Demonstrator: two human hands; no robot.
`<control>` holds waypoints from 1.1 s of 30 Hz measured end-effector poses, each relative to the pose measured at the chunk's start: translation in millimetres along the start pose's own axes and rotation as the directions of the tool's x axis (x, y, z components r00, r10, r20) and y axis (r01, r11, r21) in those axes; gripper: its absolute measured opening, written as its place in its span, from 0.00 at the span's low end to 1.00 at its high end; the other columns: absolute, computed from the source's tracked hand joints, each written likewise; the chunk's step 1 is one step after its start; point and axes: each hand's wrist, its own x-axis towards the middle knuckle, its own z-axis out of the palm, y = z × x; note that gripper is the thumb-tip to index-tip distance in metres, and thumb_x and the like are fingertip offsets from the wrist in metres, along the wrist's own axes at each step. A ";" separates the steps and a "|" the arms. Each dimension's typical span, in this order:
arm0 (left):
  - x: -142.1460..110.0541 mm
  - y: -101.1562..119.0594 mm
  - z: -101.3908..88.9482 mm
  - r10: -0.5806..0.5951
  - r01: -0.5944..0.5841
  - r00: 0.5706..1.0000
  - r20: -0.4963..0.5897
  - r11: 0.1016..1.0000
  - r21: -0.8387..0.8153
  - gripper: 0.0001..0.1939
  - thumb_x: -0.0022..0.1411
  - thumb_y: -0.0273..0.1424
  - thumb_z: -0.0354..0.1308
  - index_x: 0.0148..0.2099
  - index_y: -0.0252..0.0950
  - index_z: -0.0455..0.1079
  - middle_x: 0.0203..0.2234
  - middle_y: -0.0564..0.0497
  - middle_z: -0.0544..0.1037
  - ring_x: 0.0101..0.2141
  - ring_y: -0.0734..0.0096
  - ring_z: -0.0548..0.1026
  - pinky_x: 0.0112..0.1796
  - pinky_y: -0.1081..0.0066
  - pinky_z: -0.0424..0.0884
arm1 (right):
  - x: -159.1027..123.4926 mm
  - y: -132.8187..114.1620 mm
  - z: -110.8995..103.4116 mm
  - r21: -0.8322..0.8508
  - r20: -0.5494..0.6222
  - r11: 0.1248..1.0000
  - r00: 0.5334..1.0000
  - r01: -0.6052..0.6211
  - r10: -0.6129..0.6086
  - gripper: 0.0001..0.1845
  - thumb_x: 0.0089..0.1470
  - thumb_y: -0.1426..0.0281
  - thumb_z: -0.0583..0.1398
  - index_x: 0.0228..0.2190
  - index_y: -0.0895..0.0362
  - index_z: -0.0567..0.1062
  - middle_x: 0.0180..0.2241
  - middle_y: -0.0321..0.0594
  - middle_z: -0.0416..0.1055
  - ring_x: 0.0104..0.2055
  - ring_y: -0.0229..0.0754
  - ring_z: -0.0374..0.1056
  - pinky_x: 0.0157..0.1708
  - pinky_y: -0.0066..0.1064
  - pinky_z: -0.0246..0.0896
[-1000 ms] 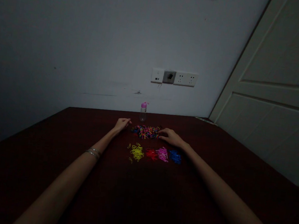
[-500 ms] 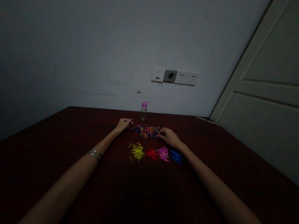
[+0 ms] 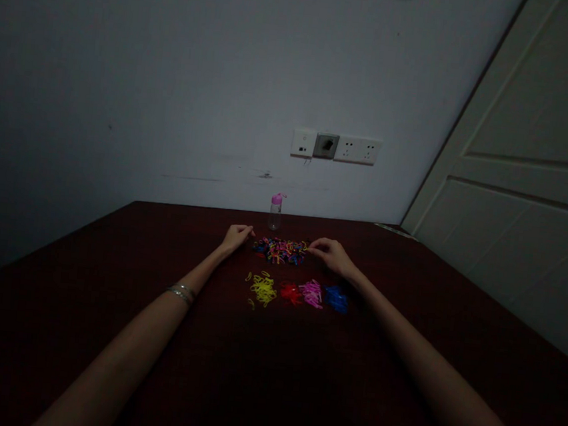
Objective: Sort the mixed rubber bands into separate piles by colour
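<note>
A mixed pile of small coloured rubber bands (image 3: 280, 250) lies on the dark red table. At its left edge rests my left hand (image 3: 237, 237), fingers curled closed; whatever they hold is too small to see. My right hand (image 3: 331, 254) is at the pile's right edge, thumb and fingertips pinched together, with anything between them not discernible. Closer to me lie single-colour heaps in a row: yellow rubber bands (image 3: 263, 290), red rubber bands (image 3: 291, 293), pink rubber bands (image 3: 311, 294) and blue rubber bands (image 3: 336, 299). A few yellow ones are loose beside their heap.
Behind the mixed pile stands a clear bottle (image 3: 274, 219) with a pink lid. The table (image 3: 268, 372) meets a pale wall with socket plates (image 3: 357, 150). A panelled door (image 3: 528, 183) is on the right. The light is dim.
My right hand has shifted slightly right, off the pile to its edge, with its fingertips pinched. My left hand stays beside the pile. The whole view has shifted a little.
</note>
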 end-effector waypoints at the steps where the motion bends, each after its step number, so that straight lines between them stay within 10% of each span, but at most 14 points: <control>1: -0.1 0.0 0.0 0.002 -0.002 1.000 -0.001 1.000 -0.002 0.20 0.52 0.44 0.49 0.25 0.31 0.69 0.09 0.58 0.56 0.14 0.80 0.54 0.18 0.76 0.48 | -1.1 -3.2 1.4 0.015 0.009 1.000 1.000 0.002 -0.002 0.10 0.46 0.64 0.59 0.27 0.59 0.74 0.30 0.40 0.71 0.35 0.40 0.66 0.37 0.31 0.59; 12: -1.9 1.2 -1.7 0.003 -0.003 1.000 0.017 1.000 0.008 0.19 0.52 0.42 0.50 0.26 0.30 0.69 0.09 0.59 0.55 0.14 0.81 0.52 0.18 0.77 0.46 | -11.3 -50.1 31.3 -0.009 0.152 0.984 0.973 0.178 -0.175 0.09 0.48 0.65 0.58 0.28 0.57 0.74 0.30 0.39 0.71 0.33 0.38 0.65 0.35 0.30 0.58; 23: -11.3 29.0 1.8 0.064 -0.066 0.997 0.033 0.996 0.056 0.15 0.48 0.39 0.55 0.23 0.29 0.71 0.12 0.55 0.65 0.18 0.79 0.59 0.21 0.77 0.53 | -3.1 -17.9 14.1 0.328 0.016 0.925 0.981 -0.190 0.196 0.19 0.39 0.56 0.61 0.27 0.60 0.73 0.22 0.35 0.69 0.21 0.33 0.60 0.20 0.25 0.55; 27: -20.1 59.3 17.8 0.086 -0.092 0.970 0.227 0.996 0.016 0.15 0.47 0.38 0.58 0.29 0.28 0.73 0.17 0.52 0.71 0.20 0.79 0.63 0.23 0.77 0.56 | -3.5 -25.9 9.7 0.433 0.004 0.867 0.962 -0.247 0.272 0.20 0.36 0.56 0.62 0.28 0.59 0.73 0.21 0.34 0.67 0.18 0.31 0.57 0.17 0.24 0.53; 33: -42.0 88.9 54.2 0.105 -0.092 0.810 0.577 0.994 -0.052 0.19 0.47 0.38 0.60 0.39 0.30 0.72 0.22 0.52 0.72 0.19 0.81 0.63 0.22 0.77 0.57 | -5.7 -38.2 9.5 0.504 0.019 0.829 0.962 -0.244 0.272 0.20 0.35 0.56 0.63 0.27 0.59 0.73 0.20 0.33 0.67 0.17 0.30 0.55 0.17 0.24 0.52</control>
